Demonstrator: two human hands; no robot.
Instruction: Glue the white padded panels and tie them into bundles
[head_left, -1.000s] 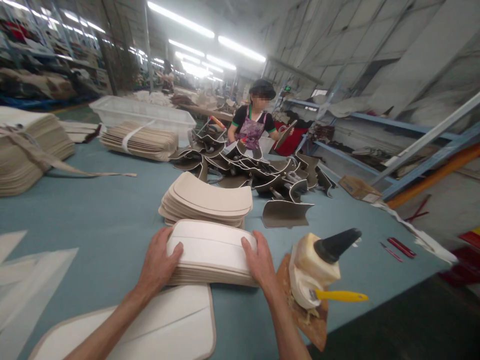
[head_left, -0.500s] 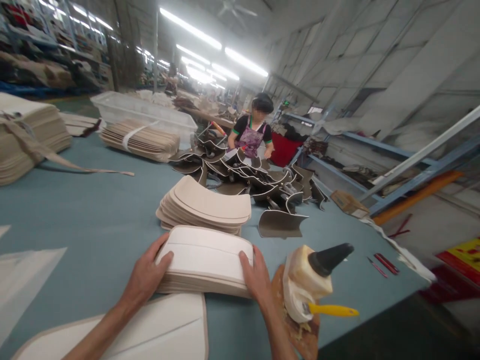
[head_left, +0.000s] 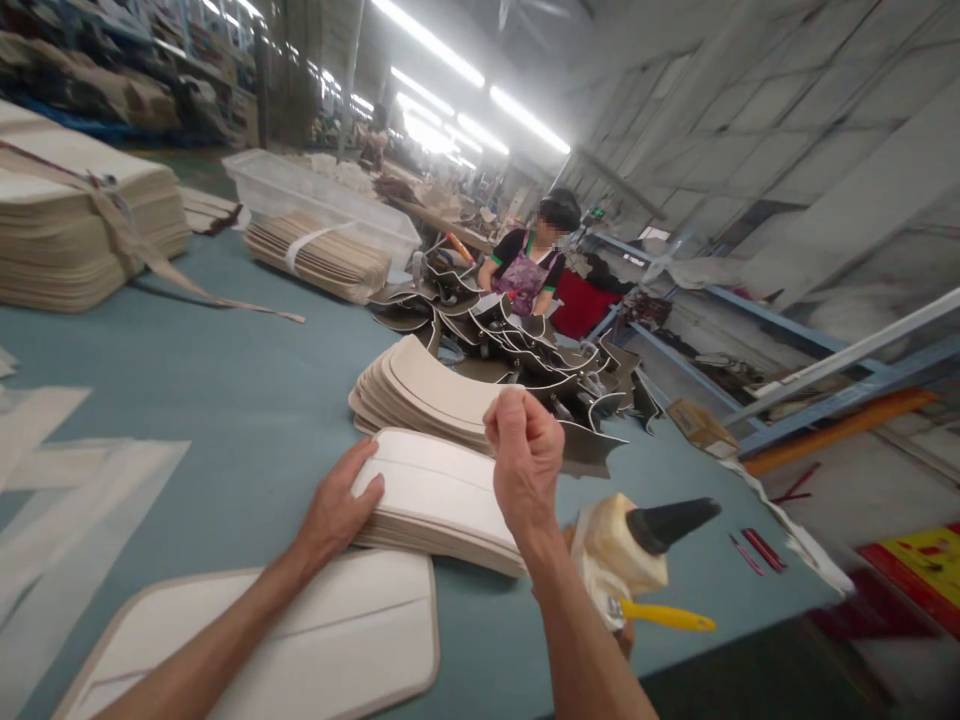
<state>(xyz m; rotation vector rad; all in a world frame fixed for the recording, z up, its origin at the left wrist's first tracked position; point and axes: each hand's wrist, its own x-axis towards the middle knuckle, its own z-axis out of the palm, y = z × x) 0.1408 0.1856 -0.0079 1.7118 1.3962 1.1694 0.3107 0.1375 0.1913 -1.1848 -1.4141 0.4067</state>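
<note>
A stack of white-topped panels with beige edges [head_left: 435, 490] lies on the blue-green table. My left hand [head_left: 341, 500] rests on its left end, thumb on top and fingers around the far edge. Above the stack's right end, my right hand [head_left: 525, 445] is raised with its fingers curled into a fist; whatever they hold, if anything, is hidden. Behind is a stack of curved beige panels [head_left: 435, 390], partly covered by the right hand. A large white panel [head_left: 360, 630] lies nearest me, under my left forearm.
On the right stand a glue container with black nozzle [head_left: 622, 550] and a yellow brush [head_left: 667, 615]. Dark curved pieces [head_left: 502, 340] are heaped behind. Tied panel bundles [head_left: 82, 230] and a clear bin [head_left: 322, 200] are at the left. A person [head_left: 529, 260] works beyond the table.
My right hand has let go of the stack's right end, risen and closed into a fist. My left hand stays on the stack. The view has shifted slightly.
</note>
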